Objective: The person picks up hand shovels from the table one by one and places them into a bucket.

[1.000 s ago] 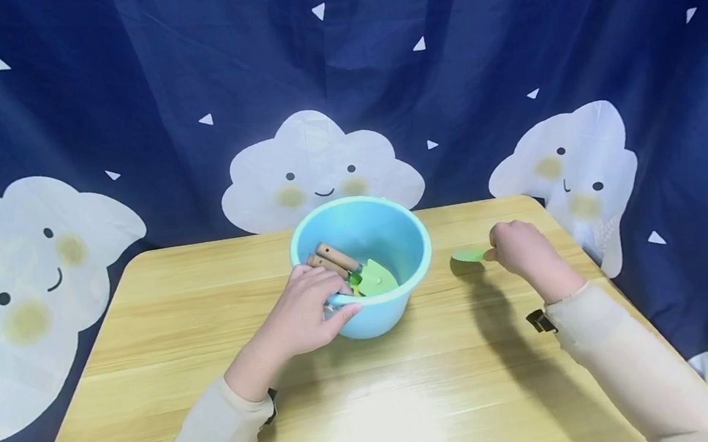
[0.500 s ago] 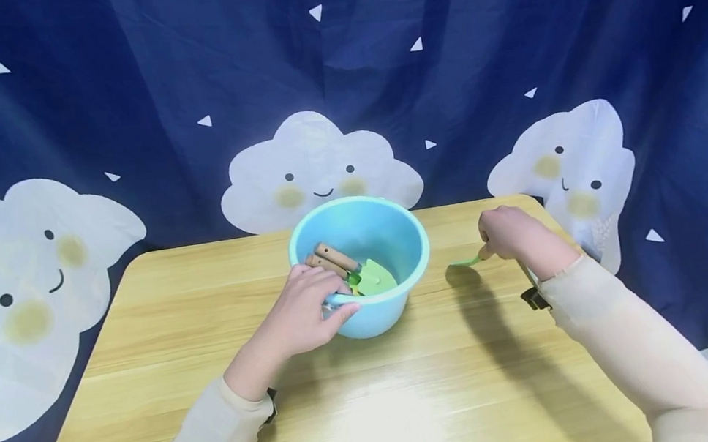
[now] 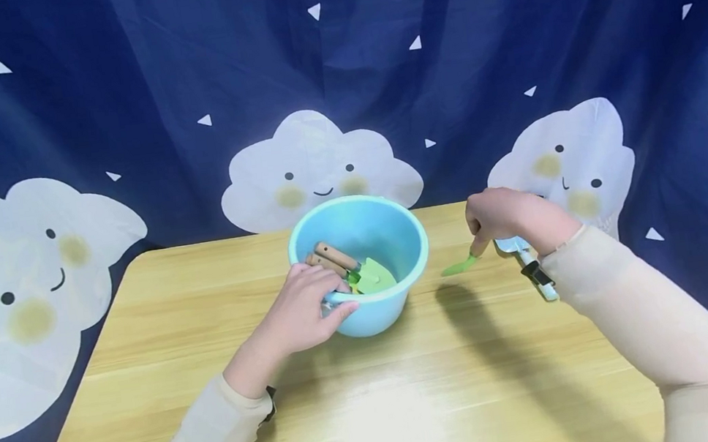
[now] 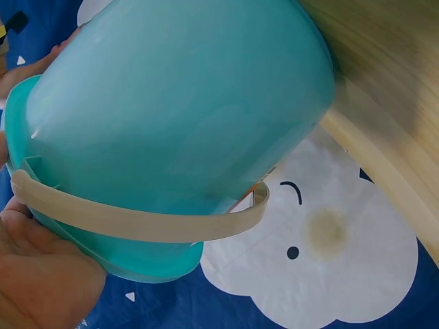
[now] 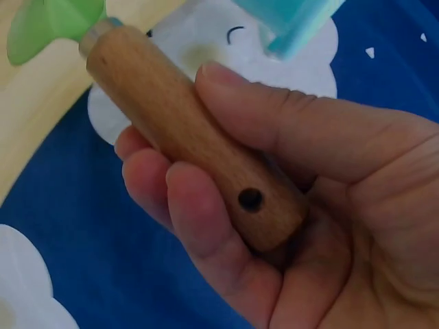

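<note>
My left hand point(image 3: 305, 309) grips the near left rim of a light blue bucket point(image 3: 372, 316), thumb outside and fingers over the edge. Inside the bucket lie a green-bladed hand trowel point(image 3: 374, 276) and another wooden handle point(image 3: 324, 263), whose far end is hidden by my fingers. The bucket's beige carrying handle point(image 4: 137, 223) hangs along its side in the left wrist view. Right of the bucket, my right hand point(image 3: 506, 213) holds a second hand trowel point(image 3: 460, 266) just above the table. Its wooden grip point(image 5: 185, 130) is wrapped by fingers and thumb in the right wrist view.
A light blue shovel-like thing point(image 3: 550, 291) lies near the table's right side, partly hidden by my right wrist and its black clip point(image 3: 536, 273). The wooden table point(image 3: 215, 385) ends at the back against a dark blue curtain point(image 3: 333, 54) printed with clouds.
My right hand has moved left and slightly away from me, bringing the trowel nearer the bucket and tilting its blade edge-on. The light blue thing has come into sight. My left hand stays on the rim.
</note>
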`<state>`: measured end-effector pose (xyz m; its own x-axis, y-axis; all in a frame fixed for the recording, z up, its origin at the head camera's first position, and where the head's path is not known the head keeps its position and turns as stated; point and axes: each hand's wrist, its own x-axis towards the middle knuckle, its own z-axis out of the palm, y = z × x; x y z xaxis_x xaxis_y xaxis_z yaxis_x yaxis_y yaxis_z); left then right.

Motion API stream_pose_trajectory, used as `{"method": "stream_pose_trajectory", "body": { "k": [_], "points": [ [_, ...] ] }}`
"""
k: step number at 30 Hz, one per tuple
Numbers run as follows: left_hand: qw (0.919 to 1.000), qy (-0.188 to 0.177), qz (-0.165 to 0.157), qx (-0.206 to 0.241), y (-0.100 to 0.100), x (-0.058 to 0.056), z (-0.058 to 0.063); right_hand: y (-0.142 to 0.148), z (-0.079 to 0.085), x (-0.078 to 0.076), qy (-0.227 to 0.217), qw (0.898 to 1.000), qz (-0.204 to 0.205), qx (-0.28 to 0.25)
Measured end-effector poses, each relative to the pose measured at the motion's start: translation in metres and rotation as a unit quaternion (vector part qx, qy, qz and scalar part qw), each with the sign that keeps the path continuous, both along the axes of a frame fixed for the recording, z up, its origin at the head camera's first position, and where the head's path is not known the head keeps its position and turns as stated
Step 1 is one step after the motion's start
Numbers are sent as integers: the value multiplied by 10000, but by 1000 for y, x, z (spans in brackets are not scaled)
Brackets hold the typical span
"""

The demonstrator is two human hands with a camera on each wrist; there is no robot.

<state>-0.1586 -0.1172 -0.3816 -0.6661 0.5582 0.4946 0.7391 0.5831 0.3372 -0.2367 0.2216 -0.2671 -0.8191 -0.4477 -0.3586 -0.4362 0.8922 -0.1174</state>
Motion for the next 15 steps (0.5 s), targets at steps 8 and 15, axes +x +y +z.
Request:
{"method": "stream_pose_trajectory", "body": {
  "k": [8,15],
  "points": [
    [10000,5,-26,49,0,-2,-1,-6,39,6,146,9997,112,163],
    [10000,8,-38,70,0,-2,-2,-10,83,6,201,9985,117,496]
  ]
}}
